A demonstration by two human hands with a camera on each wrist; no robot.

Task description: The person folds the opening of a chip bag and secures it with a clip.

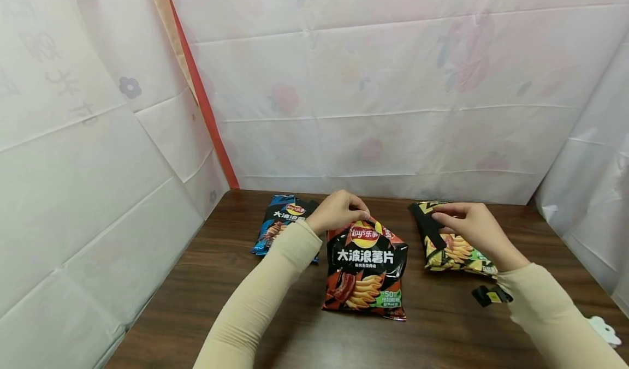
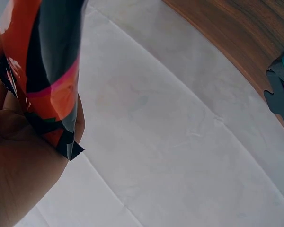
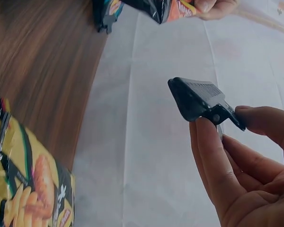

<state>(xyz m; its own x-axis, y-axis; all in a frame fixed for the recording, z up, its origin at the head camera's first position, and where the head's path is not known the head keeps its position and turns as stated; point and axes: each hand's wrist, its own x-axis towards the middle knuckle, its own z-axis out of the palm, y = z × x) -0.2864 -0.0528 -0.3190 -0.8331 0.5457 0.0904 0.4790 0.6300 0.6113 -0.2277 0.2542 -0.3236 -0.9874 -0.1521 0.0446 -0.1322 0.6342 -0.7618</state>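
The left hand (image 1: 339, 210) grasps the red-and-black Lay's chip bag (image 1: 366, 262) at its top edge, with the thumb and the fingers closed on the foil. This bag is upright, its printed front toward the head camera, and it is located at 5 o'clock from the centre of the head view. Whether its bottom edge touches the dark wooden table (image 1: 182, 309), I cannot tell.

The right hand (image 1: 472, 230) pinches a wide black clip (image 3: 194, 99): the thumb is against its lever and the fingers are on the opposite side. In the head view this clip is at 2 o'clock from the red-and-black bag and apart from it. How far its jaws are parted, I cannot tell.

The yellow-and-black Lay's bag (image 1: 454, 257) lies on the table between 2 and 3 o'clock from the red-and-black bag, partly covered by the right hand and the clip. The blue-and-black Lay's bag (image 1: 280, 224) lies at 10 o'clock, partly behind the left forearm, and a second black clip (image 2: 277, 92) is at its edge. A white printed cloth (image 1: 393, 85) hangs at 12 o'clock, behind the table.
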